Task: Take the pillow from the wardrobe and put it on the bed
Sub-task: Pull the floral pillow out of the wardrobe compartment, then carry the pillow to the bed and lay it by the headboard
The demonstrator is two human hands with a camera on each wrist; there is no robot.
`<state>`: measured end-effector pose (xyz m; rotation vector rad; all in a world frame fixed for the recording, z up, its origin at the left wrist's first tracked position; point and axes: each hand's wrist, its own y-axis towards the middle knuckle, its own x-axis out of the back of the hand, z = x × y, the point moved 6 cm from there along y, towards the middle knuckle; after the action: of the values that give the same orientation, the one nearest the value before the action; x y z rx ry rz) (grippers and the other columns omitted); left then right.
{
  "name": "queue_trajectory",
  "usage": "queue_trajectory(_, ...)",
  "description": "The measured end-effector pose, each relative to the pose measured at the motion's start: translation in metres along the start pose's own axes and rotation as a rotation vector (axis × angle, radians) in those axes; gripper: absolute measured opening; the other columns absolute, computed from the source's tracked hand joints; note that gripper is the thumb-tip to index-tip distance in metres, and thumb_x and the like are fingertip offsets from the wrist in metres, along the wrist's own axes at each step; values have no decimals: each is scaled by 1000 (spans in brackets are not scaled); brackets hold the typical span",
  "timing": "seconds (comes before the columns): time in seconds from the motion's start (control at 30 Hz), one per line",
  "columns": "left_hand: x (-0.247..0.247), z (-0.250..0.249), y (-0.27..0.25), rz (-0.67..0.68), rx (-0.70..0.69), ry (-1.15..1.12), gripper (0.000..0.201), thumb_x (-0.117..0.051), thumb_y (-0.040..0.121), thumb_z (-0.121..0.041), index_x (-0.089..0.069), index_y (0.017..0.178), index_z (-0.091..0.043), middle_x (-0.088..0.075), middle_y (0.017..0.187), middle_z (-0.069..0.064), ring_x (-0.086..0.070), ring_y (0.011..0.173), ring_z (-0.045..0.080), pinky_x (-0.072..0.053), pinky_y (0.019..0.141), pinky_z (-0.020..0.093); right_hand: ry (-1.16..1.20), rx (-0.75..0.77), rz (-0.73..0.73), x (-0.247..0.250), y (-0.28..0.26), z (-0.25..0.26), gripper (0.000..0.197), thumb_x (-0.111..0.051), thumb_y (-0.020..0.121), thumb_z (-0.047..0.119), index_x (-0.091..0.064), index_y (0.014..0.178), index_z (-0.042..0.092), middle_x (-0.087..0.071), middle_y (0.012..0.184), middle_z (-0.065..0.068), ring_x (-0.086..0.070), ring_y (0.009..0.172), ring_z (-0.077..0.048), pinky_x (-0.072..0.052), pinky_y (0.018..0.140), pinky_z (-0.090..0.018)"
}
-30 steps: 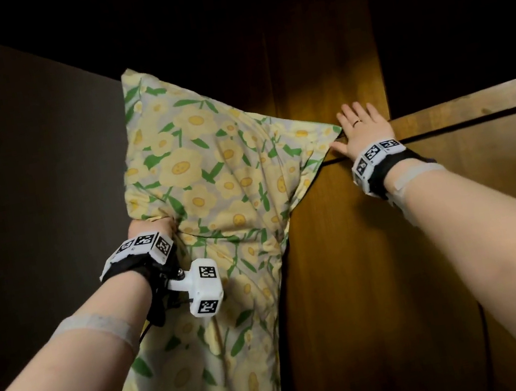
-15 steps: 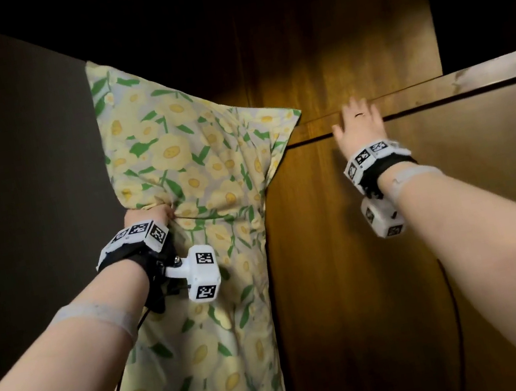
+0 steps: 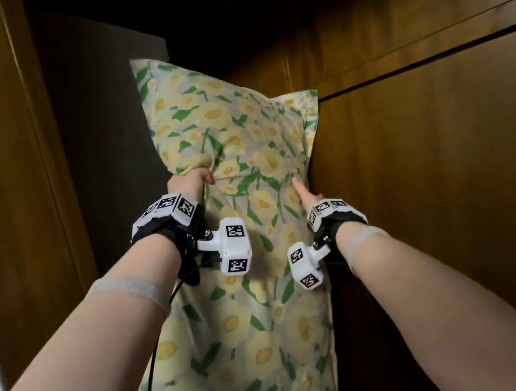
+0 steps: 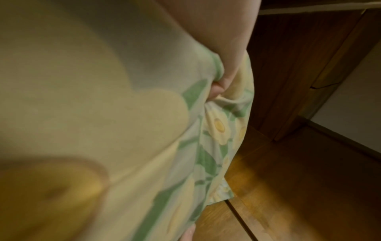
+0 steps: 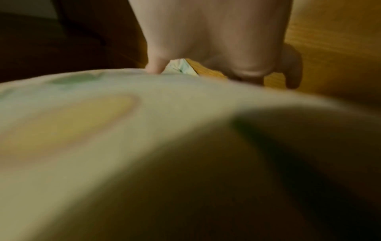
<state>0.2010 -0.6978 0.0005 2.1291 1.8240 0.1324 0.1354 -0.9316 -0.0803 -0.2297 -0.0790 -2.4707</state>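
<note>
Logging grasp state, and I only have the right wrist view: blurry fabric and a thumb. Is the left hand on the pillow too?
Observer: Yes. The head view shows the left hand gripping bunched fabric at the left edge of the pillow.
Operator: Where's the right hand on it?
Observer: The right hand is at the right edge, lower than the left, with its thumb on the front face.
Operator: Bed in sight?
Observer: No. Only wardrobe panels behind the pillow. The left wrist view shows wood floor below it.

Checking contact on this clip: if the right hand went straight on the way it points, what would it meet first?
The pillow: the right hand already touches its right edge. Beyond looks like the wardrobe, though depth is unclear.
</note>
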Motion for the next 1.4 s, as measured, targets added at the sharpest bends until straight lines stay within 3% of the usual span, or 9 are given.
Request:
queue_trajectory(0.1,11,-2,-17,3,-18,12,23,-58,61,2,-61,84,-4,-60,97,9,-56,87,26,-49,76,31,-74,-1,111,-2,-23,-6,111,-29,59,93,-27,148,25,-34,152,-12,-39,135,-34,-27,114,-47)
queue_trajectory(0.2,21,1,-31,-7,-14,-7,14,-56,61,4,-59,64,-9,-61,84,6,-56,85,25,-47,72,29,100,27,44,4,-44,-14,92,-52,76,70,-35,143,10,-43,145,-14,-44,131,-31,-32,110,-40)
queue_trajectory(0.4,36,29,-76,9,46,24,15,-55,65,3,-58,66,-11,-58,73,3,-56,78,25,-45,59,24,511,119,-116,24,-78,-50,69,-70,79,37,-46,134,2,-56,132,-14,-55,121,-29,-43,98,-33)
queue_trajectory(0.6,57,75,-144,7,172,41,20,-57,54,-3,-59,73,-12,-60,81,8,-58,87,28,-53,82,40,549,122,-155,41,-124,-115,60,-71,78,34,-55,127,3,-63,124,-12,-60,113,-28,-47,93,-31)
queue_trajectory(0.73,86,113,-192,-36,235,59,19,-57,60,0,-60,75,-11,-58,80,7,-57,90,29,-50,72,31,561,81,-136,37,-160,-166,59,-72,77,32,-56,126,4,-64,123,-13,-61,111,-27,-50,93,-32)
queue_trajectory(0.97,142,146,-256,-131,299,49,24,-56,60,2,-61,81,-8,-58,79,8,-57,91,29,-53,85,41,630,116,-83,22,-219,-207,57,-70,80,23,-53,131,4,-61,128,-10,-58,111,-16,-47,97,-27)
queue_trajectory(1.1,176,149,-282,-198,297,67,32,-56,51,-2,-63,81,-10,-60,93,13,-60,95,31,-53,94,48,657,91,-34,6,-253,-219,58,-71,77,27,-55,129,6,-63,128,-9,-60,115,-22,-49,101,-38)
queue_trajectory(1.3,207,142,-311,-244,290,192,16,-54,46,-1,-60,54,-13,-56,67,7,-56,82,26,-52,75,39,700,38,23,-13,-294,-253,52,-65,86,19,-50,134,6,-58,132,-7,-55,115,-13,-44,99,-25)
queue_trajectory(1.4,224,137,-318,-247,311,274,14,-56,47,-3,-58,55,-14,-54,65,6,-55,80,26,-47,68,33,654,-54,76,-29,-311,-265,52,-66,85,26,-53,131,6,-60,129,-8,-58,114,-17,-47,100,-31)
